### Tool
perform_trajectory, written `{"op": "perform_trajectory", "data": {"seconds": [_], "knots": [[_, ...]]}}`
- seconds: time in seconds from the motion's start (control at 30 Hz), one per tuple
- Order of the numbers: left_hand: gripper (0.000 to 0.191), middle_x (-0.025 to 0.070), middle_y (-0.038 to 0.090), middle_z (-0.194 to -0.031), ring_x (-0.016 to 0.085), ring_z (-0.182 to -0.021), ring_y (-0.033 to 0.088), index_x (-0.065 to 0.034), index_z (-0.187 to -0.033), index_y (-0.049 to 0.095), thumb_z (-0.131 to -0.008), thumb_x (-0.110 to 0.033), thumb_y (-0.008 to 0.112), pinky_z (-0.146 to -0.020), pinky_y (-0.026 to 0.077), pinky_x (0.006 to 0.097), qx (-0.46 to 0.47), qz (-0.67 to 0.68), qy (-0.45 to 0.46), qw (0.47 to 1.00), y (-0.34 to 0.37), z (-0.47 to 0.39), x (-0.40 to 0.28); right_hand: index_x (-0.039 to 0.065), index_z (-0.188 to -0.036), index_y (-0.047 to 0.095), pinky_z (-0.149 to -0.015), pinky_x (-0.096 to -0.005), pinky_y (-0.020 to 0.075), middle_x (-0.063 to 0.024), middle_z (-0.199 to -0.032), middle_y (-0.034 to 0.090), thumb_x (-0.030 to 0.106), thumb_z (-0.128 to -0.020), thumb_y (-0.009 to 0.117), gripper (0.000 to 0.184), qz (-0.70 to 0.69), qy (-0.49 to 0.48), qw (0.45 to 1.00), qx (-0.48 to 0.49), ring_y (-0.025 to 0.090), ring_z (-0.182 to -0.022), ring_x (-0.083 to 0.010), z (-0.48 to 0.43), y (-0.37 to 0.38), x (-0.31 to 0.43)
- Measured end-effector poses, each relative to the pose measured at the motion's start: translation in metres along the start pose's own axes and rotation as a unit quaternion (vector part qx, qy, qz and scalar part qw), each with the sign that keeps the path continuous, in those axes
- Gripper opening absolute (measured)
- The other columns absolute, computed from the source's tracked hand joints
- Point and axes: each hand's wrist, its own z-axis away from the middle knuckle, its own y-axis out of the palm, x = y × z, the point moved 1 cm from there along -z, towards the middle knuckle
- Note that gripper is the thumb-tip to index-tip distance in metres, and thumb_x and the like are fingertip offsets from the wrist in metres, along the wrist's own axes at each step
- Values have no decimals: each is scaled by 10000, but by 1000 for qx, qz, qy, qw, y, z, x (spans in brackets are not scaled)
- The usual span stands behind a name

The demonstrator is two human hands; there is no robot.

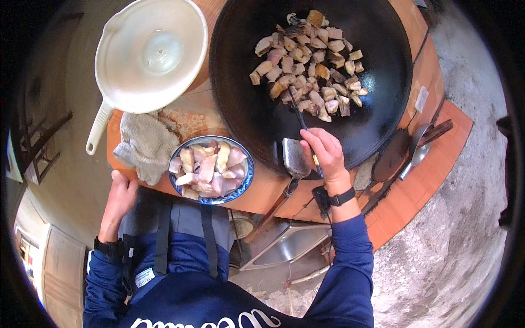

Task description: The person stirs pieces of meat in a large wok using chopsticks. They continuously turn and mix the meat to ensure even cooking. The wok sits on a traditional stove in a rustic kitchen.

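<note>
A large black wok holds many chunks of browned meat or fish. My right hand grips dark chopsticks whose tips touch the chunks at the near side of the heap. Below that hand a metal spatula lies over the wok's near rim, its wooden handle pointing towards me. A blue-rimmed plate of paler raw pieces stands on the tiled counter. My left hand is at the counter's left corner, beside a grey cloth, with no object visible in it; its fingers are partly hidden.
A white plastic ladle-shaped basin with a handle stands at the upper left. At the right, a metal ladle lies on the tiled ledge near the wok. A metal sink or tray is below the counter's edge.
</note>
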Motion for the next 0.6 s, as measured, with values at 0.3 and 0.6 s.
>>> {"op": "perform_trajectory", "data": {"seconds": [0.3,0.6], "knots": [[294,352,583,-1013,502,-1050,592,87,-1052,412,-923,-148,532,-919,474,490,7,-30,-20,999,1,-1,-2,-4,-977,697,-668,-343,579,-122,-835,664,77,-869,702,135,-101,10,995,13,674,-716,-281,8,-29,5],[226,208,628,-894,250,-687,643,58,-1044,426,-932,-116,517,-632,533,390,-31,54,-65,996,3,2,-16,-66,-1004,659,-625,-271,588,-132,-907,617,124,-1042,526,236,-207,288,923,-152,675,-713,-170,-3,-40,-20]]}}
